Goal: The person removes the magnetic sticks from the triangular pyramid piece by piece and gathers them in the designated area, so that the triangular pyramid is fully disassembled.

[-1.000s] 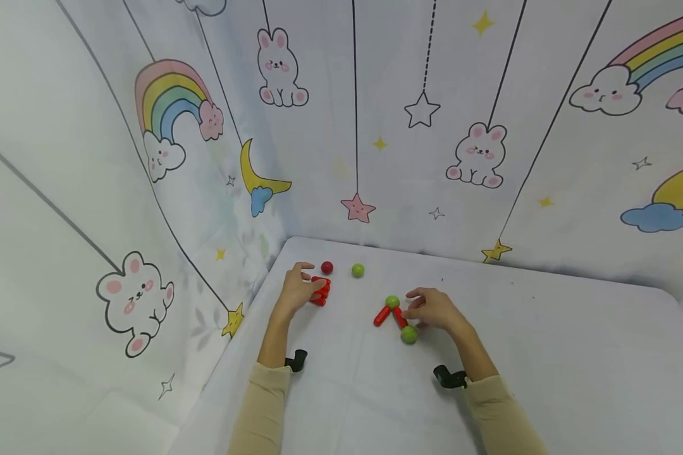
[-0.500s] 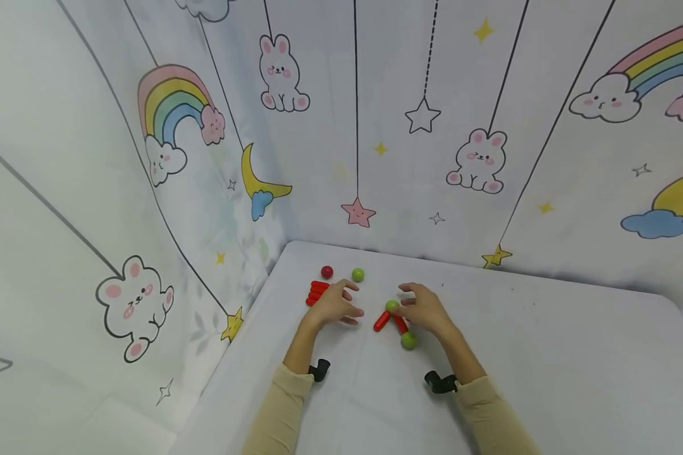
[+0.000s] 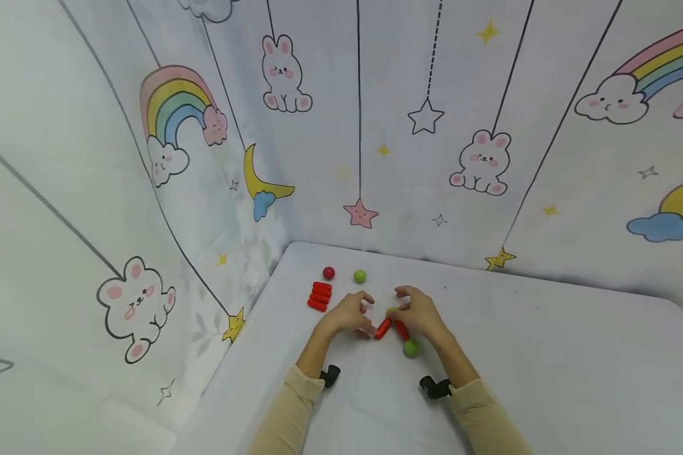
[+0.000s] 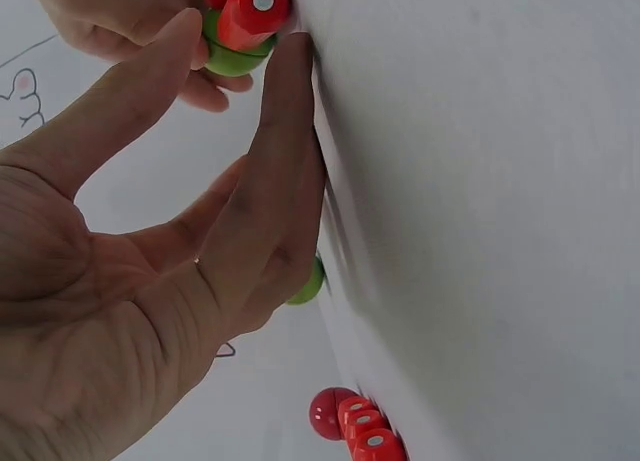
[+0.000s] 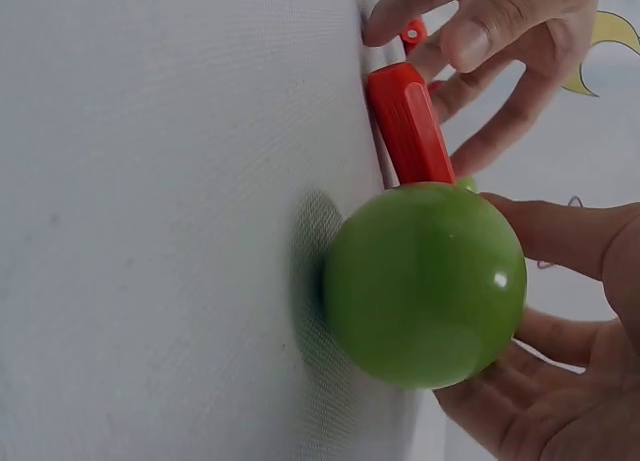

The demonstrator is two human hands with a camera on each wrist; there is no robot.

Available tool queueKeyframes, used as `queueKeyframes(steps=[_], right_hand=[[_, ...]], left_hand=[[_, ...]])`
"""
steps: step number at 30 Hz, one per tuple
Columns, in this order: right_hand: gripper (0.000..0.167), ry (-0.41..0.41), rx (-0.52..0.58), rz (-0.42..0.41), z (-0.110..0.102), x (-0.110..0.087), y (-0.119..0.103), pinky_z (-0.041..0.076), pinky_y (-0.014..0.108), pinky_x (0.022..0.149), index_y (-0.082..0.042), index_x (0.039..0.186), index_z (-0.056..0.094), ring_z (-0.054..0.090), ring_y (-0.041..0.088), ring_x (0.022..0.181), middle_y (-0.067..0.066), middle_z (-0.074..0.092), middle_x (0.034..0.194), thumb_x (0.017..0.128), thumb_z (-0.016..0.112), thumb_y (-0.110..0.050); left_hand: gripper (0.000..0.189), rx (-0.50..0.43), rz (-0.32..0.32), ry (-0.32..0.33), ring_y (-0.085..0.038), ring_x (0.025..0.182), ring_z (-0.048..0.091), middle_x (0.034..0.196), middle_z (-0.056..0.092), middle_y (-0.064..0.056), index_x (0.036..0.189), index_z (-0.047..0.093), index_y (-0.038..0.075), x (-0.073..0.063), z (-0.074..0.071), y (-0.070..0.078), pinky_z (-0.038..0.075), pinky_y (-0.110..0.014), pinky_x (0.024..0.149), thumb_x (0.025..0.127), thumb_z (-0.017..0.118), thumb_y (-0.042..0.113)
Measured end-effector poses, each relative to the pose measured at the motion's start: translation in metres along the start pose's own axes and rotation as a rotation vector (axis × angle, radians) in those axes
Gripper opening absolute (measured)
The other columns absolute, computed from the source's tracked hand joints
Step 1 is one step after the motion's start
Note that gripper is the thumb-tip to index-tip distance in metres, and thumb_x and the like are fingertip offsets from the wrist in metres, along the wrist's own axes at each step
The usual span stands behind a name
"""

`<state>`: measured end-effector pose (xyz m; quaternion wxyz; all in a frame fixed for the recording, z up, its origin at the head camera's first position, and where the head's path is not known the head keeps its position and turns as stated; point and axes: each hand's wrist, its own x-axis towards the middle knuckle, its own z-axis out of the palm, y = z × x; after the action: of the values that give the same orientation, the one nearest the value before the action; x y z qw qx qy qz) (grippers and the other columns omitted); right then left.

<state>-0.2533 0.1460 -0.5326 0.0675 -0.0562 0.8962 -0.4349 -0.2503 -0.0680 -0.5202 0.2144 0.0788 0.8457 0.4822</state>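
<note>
Two red magnetic rods meet at a green ball [image 3: 393, 311] in a V on the white table. At the near end of the right rod [image 3: 401, 330] sits a second green ball [image 3: 411, 348], large in the right wrist view. My right hand [image 3: 424, 315] holds the ball at the V's tip between thumb and fingers, covering most of it. My left hand [image 3: 348, 315] is spread beside the left rod [image 3: 383, 328]. Its thumb [image 4: 150, 81] and fingers are apart, with their tips close to the free end of that rod [image 4: 255, 13].
Several red rods [image 3: 320, 296] lie side by side at the back left of the table [image 3: 546, 366]. Behind them are a dark red ball [image 3: 329, 273] and a loose green ball [image 3: 360, 276]. A printed curtain [image 3: 398, 170] rises along the table's back.
My left hand has moved from the row of red rods rightward and nearer me, to the V's left rod. My right hand has shifted slightly left onto the ball at the tip.
</note>
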Motion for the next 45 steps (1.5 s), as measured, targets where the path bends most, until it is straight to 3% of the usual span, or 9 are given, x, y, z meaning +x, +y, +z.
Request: queueKeyframes(steps=[10, 16, 22, 27, 33, 45], right_hand=[[0.063, 0.006, 0.024, 0.019, -0.002, 0.0, 0.0, 0.061, 0.04, 0.078, -0.002, 0.142, 0.06, 0.072, 0.029, 0.099, 0.021, 0.064, 0.133, 0.085, 0.085, -0.014], [0.061, -0.03, 0.073, 0.052, -0.001, -0.001, 0.001, 0.062, 0.039, 0.079, -0.002, 0.142, 0.059, 0.07, 0.033, 0.105, 0.022, 0.063, 0.134, 0.087, 0.084, -0.014], [0.059, -0.044, 0.115, 0.055, -0.002, 0.001, 0.002, 0.063, 0.038, 0.077, -0.002, 0.14, 0.061, 0.07, 0.033, 0.106, 0.022, 0.065, 0.132, 0.088, 0.084, -0.013], [0.059, -0.06, 0.148, 0.063, -0.004, 0.001, 0.001, 0.063, 0.038, 0.078, -0.002, 0.14, 0.061, 0.07, 0.03, 0.102, 0.021, 0.064, 0.132, 0.087, 0.084, -0.011], [0.06, -0.064, 0.104, 0.085, -0.004, 0.002, 0.0, 0.062, 0.038, 0.081, -0.003, 0.14, 0.061, 0.065, 0.034, 0.109, 0.021, 0.065, 0.131, 0.085, 0.086, -0.011], [0.058, -0.059, 0.058, 0.097, -0.003, 0.0, -0.002, 0.056, 0.05, 0.092, -0.004, 0.139, 0.063, 0.063, 0.036, 0.112, 0.019, 0.067, 0.128, 0.086, 0.085, -0.015]], left_hand=[[0.067, 0.127, 0.037, 0.009, -0.023, 0.097, 0.058, 0.115, 0.063, -0.014, 0.138, 0.06, 0.007, 0.002, 0.007, 0.002, 0.053, -0.039, 0.083, 0.079, 0.091, 0.015], [0.065, 0.097, 0.047, 0.037, -0.023, 0.094, 0.059, 0.115, 0.063, -0.015, 0.136, 0.061, 0.007, 0.003, 0.009, 0.001, 0.052, -0.038, 0.081, 0.078, 0.09, 0.012], [0.064, 0.07, 0.081, 0.012, -0.023, 0.092, 0.061, 0.116, 0.064, -0.017, 0.136, 0.061, 0.006, 0.004, 0.007, 0.001, 0.054, -0.036, 0.078, 0.079, 0.088, 0.008], [0.068, 0.019, 0.056, 0.024, -0.022, 0.092, 0.064, 0.12, 0.064, -0.015, 0.139, 0.058, 0.007, 0.004, 0.006, -0.001, 0.058, -0.036, 0.079, 0.078, 0.089, 0.006], [0.069, 0.026, 0.043, 0.061, -0.023, 0.096, 0.063, 0.121, 0.065, -0.013, 0.14, 0.059, 0.01, 0.002, 0.001, -0.003, 0.056, -0.039, 0.082, 0.078, 0.088, 0.006], [0.061, -0.006, 0.056, 0.035, -0.023, 0.087, 0.067, 0.118, 0.067, -0.015, 0.134, 0.061, 0.006, 0.001, -0.002, -0.001, 0.058, -0.035, 0.075, 0.079, 0.088, 0.003]])
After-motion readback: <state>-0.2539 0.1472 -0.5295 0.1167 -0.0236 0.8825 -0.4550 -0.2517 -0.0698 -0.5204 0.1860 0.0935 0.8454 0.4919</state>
